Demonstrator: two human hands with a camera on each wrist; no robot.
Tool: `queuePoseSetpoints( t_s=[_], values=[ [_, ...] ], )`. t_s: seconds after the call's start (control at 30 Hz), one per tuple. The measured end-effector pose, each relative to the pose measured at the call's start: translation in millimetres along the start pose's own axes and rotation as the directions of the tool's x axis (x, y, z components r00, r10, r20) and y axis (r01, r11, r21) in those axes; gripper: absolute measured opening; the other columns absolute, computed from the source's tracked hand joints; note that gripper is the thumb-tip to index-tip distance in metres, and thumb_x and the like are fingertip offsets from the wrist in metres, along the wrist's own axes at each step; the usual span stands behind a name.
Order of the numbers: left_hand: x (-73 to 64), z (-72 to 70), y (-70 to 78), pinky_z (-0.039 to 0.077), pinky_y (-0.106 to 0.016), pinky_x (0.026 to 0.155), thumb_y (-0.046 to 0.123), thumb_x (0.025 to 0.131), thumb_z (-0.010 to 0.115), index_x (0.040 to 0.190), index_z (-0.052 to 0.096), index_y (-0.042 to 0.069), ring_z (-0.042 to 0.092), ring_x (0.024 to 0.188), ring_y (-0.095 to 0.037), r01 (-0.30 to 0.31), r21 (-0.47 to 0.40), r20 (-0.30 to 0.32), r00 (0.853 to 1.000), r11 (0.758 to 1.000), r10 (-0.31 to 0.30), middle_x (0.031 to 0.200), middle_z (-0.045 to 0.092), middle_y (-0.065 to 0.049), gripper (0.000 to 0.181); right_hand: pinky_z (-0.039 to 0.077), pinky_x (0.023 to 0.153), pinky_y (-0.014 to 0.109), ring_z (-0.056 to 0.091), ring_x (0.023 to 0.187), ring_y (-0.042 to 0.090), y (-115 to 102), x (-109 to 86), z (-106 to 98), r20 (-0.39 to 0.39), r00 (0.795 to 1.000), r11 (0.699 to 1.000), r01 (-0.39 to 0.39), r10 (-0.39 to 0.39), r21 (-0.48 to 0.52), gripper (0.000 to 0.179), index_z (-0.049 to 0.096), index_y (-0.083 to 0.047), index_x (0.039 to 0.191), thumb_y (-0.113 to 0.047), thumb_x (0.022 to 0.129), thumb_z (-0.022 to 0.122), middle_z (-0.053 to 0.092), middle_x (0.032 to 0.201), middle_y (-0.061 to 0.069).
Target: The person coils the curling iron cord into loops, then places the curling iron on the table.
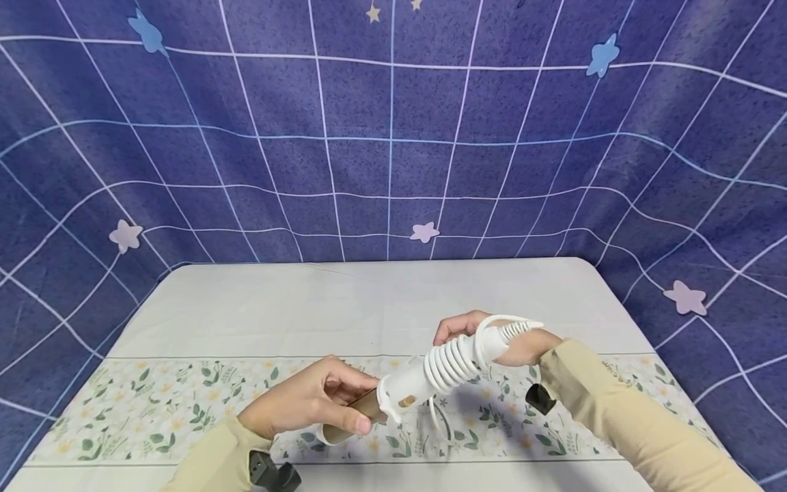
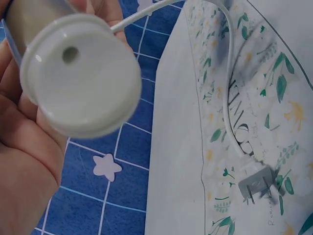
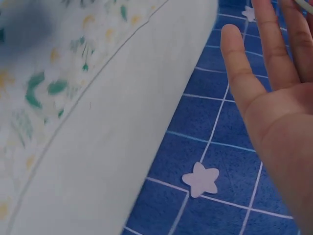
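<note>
A white curling iron (image 1: pixel 410 383) with a gold-brown barrel is held slanted above the table. My left hand (image 1: pixel 322 396) grips it by the barrel, thumb in front, near the white round end cap (image 2: pixel 88 81), which has a small hole. The white cord (image 1: pixel 453 362) is wound in several loops round the handle. In the left wrist view, a loose stretch of cord leads to a grey two-pin plug (image 2: pixel 257 183) over the flowered cloth. My right hand (image 1: pixel 522 347) is behind the handle's cord end, partly hidden by it. Its fingers (image 3: pixel 279 54) are extended in the right wrist view.
The table (image 1: pixel 369 294) has a white cover with a flowered band (image 1: pixel 209 410) across it. Behind and at both sides hangs a blue curtain (image 1: pixel 356 164) with a grid and stars. Dark wrist devices (image 1: pixel 273 471) sit at both sleeves.
</note>
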State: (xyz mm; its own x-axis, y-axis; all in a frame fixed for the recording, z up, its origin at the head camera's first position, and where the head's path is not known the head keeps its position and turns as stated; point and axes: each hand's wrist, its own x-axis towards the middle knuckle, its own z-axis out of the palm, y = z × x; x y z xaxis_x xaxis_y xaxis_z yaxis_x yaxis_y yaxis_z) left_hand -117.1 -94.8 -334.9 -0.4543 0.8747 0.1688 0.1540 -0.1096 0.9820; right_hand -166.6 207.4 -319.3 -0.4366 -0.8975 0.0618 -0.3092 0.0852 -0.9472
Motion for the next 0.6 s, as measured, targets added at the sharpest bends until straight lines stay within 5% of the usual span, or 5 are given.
queuePoseSetpoints(
  t_s=[0.27,0.37,0.6],
  values=[
    [-2.2,-2.1,9.4,0.052,-0.033,0.067,-0.004,0.082,0.061,0.115,0.061,-0.003,0.06,0.077,-0.014,0.004,-0.008,0.039,0.999,1.0,-0.003,0.102,0.065,-0.015,0.033,0.047,0.08,0.032,0.056,0.091,0.018,7.8,-3.7,-5.5,-0.008,1.0,0.995,0.003,-0.002,0.101,0.023,0.058,0.0,0.104,0.001,0.087,0.042,0.061,0.1,0.007],
    [-3.3,-2.9,10.7,0.052,-0.033,0.064,-0.004,0.082,0.061,0.114,0.061,-0.003,0.058,0.074,-0.012,-0.01,-0.005,0.044,0.999,1.0,0.011,0.101,0.065,-0.015,0.032,0.047,0.082,0.037,0.056,0.095,0.023,11.6,-3.5,-5.4,-0.005,1.0,0.999,0.021,-0.021,0.048,0.022,0.058,-0.004,0.107,-0.003,0.09,0.045,0.061,0.104,0.011],
    [-4.2,-2.4,13.9,0.052,-0.039,0.074,-0.001,0.081,0.064,0.116,0.06,-0.002,0.063,0.083,-0.017,0.025,0.029,0.058,0.998,0.999,-0.027,0.104,0.065,-0.013,0.035,0.048,0.082,0.039,0.06,0.092,0.028,9.4,-2.2,-9.0,-0.005,0.999,0.993,-0.038,0.039,0.107,0.02,0.06,0.002,0.108,-0.001,0.091,0.049,0.062,0.102,0.017]
  ],
)
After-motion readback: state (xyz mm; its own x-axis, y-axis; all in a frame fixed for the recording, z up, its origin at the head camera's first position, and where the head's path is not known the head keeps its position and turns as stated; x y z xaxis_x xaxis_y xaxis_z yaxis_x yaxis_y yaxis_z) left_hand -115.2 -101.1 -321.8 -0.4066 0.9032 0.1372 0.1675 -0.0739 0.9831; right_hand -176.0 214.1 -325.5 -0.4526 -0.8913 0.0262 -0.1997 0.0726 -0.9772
